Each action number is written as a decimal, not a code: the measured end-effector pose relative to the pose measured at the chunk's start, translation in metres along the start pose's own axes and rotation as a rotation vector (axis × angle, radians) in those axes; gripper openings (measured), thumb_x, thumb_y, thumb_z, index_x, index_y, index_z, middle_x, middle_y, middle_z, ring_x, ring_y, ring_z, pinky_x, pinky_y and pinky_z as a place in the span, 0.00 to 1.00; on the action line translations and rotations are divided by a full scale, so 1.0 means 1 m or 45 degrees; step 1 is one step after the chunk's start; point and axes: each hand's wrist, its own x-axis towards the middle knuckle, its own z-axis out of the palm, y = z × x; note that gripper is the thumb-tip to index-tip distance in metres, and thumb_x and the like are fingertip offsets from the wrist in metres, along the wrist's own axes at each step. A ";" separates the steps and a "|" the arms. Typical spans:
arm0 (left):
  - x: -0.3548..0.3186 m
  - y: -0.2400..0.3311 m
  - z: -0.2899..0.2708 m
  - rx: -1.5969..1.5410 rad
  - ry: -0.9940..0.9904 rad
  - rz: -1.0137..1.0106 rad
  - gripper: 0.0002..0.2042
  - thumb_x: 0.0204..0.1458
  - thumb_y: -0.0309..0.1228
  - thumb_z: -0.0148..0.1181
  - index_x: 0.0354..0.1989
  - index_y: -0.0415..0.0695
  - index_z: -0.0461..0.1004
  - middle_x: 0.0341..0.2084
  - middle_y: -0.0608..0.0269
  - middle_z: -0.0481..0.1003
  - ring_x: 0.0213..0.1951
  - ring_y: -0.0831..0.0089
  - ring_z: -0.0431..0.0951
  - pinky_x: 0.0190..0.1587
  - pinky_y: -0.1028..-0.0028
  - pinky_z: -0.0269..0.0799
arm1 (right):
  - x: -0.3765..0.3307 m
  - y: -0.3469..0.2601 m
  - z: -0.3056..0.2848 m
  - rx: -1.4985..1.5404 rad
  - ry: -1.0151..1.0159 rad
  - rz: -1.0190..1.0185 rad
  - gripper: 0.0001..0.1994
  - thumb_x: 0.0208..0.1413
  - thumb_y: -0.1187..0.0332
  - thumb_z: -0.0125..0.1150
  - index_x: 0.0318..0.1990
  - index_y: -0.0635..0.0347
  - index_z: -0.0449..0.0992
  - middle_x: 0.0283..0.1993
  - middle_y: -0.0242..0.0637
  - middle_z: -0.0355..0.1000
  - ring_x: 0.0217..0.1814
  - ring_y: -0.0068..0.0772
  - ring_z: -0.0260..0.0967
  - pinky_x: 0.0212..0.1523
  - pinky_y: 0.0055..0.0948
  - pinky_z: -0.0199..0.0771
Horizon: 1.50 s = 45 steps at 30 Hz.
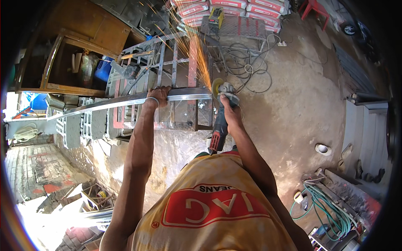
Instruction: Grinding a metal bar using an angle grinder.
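The left hand (160,94) is closed over the top of a long steel bar (125,100), which lies across a metal frame (167,83) and runs out toward nine o'clock. The right hand (228,109) is wrapped tight around an angle grinder (221,115), whose disc (217,88) meets the bar's end at three o'clock of the left hand, throwing sparks (197,50) toward twelve o'clock.

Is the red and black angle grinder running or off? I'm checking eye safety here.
Running. Orange sparks spray up from the disc of the red and black angle grinder at the end of the long steel bar.
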 end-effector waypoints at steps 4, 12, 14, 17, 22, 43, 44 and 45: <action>-0.010 -0.009 -0.004 0.015 -0.061 -0.046 0.30 0.54 0.26 0.54 0.70 0.53 0.64 0.61 0.55 0.75 0.63 0.58 0.75 0.64 0.52 0.67 | -0.003 0.003 0.003 -0.004 -0.052 -0.031 0.22 0.56 0.49 0.73 0.45 0.59 0.79 0.33 0.31 0.74 0.25 0.26 0.73 0.24 0.32 0.76; -0.002 -0.003 -0.009 0.032 -0.152 -0.063 0.24 0.54 0.27 0.54 0.62 0.52 0.68 0.57 0.55 0.77 0.61 0.59 0.77 0.62 0.53 0.69 | -0.003 0.005 -0.002 -0.043 -0.095 -0.143 0.21 0.56 0.50 0.73 0.44 0.59 0.82 0.32 0.28 0.75 0.25 0.22 0.73 0.23 0.30 0.74; -0.003 -0.005 -0.009 -0.004 -0.108 -0.028 0.22 0.54 0.27 0.54 0.60 0.52 0.68 0.56 0.55 0.78 0.60 0.58 0.77 0.62 0.52 0.69 | -0.005 0.002 -0.001 -0.082 -0.058 -0.213 0.21 0.56 0.50 0.73 0.44 0.60 0.82 0.32 0.28 0.75 0.25 0.22 0.72 0.23 0.29 0.74; -0.004 -0.008 0.000 -0.005 -0.011 -0.025 0.23 0.54 0.27 0.54 0.60 0.53 0.68 0.55 0.55 0.78 0.59 0.58 0.78 0.61 0.52 0.69 | -0.004 -0.001 -0.001 -0.040 -0.034 -0.203 0.20 0.56 0.51 0.73 0.44 0.59 0.82 0.32 0.28 0.76 0.25 0.22 0.72 0.24 0.28 0.74; -0.001 -0.013 0.011 -0.010 0.058 -0.042 0.21 0.51 0.26 0.56 0.55 0.56 0.71 0.52 0.61 0.79 0.56 0.59 0.79 0.59 0.48 0.66 | -0.004 0.004 0.001 -0.120 0.016 -0.345 0.20 0.57 0.51 0.73 0.43 0.59 0.83 0.32 0.27 0.76 0.25 0.21 0.71 0.26 0.28 0.72; -0.015 -0.003 0.018 0.005 0.212 -0.052 0.21 0.51 0.25 0.57 0.54 0.54 0.69 0.52 0.60 0.77 0.58 0.58 0.77 0.58 0.50 0.67 | 0.000 0.003 -0.006 -0.193 -0.094 -0.247 0.19 0.59 0.54 0.71 0.46 0.60 0.84 0.39 0.28 0.80 0.40 0.20 0.75 0.44 0.26 0.72; -0.014 -0.005 0.017 0.004 0.219 -0.053 0.21 0.51 0.25 0.57 0.54 0.54 0.69 0.52 0.60 0.77 0.58 0.58 0.77 0.58 0.50 0.67 | 0.001 0.001 -0.006 -0.227 -0.071 -0.247 0.19 0.59 0.54 0.71 0.47 0.60 0.84 0.39 0.28 0.80 0.41 0.20 0.75 0.45 0.26 0.72; -0.013 -0.006 0.016 0.017 0.208 -0.051 0.21 0.51 0.25 0.57 0.54 0.54 0.69 0.52 0.60 0.77 0.57 0.58 0.77 0.58 0.49 0.68 | 0.001 0.002 -0.005 -0.209 -0.074 -0.269 0.19 0.59 0.53 0.71 0.47 0.60 0.84 0.39 0.28 0.80 0.41 0.20 0.75 0.44 0.26 0.72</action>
